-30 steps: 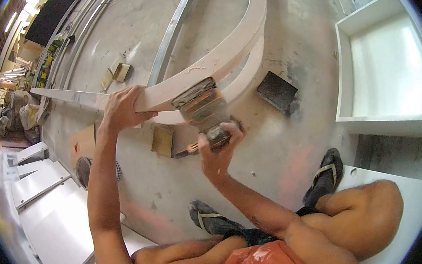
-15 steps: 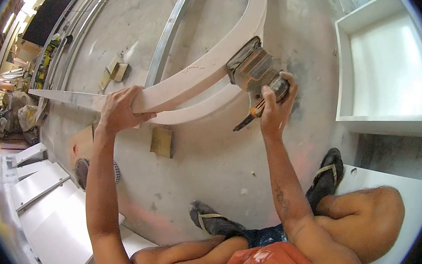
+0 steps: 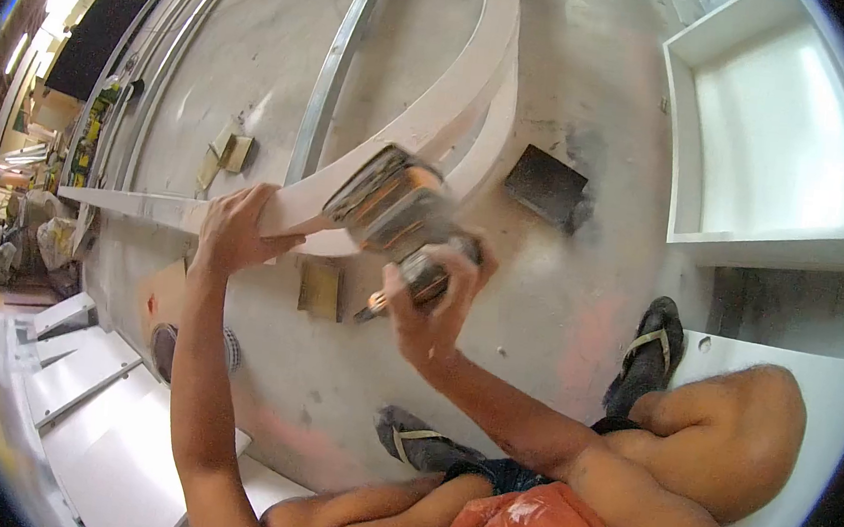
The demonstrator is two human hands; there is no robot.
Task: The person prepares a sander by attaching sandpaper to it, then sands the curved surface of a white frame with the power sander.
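My left hand (image 3: 236, 229) is closed around the edge of a curved, whitish frame piece (image 3: 463, 61), thumb along its near side. In my right hand (image 3: 441, 310) is an orange-and-black electric sander (image 3: 395, 204), with my fingers wrapped round its body. The sander's pad lies against the face of the curve, a short way right of my left hand. Its cord end points down and left below the grip. Part of the curved piece is hidden behind the tool.
A metal bar (image 3: 329, 85) crosses the floor behind the frame. Small sanding blocks (image 3: 321, 290) and a dark flat block (image 3: 546, 186) lie nearby. A white open box (image 3: 694, 137) stands at right; white panels (image 3: 111, 437) lie at lower left.
My right hand has brought the sander left and down along the curve, closer to my left hand. The dark block it covered is now exposed. My left hand stays nearly in place.
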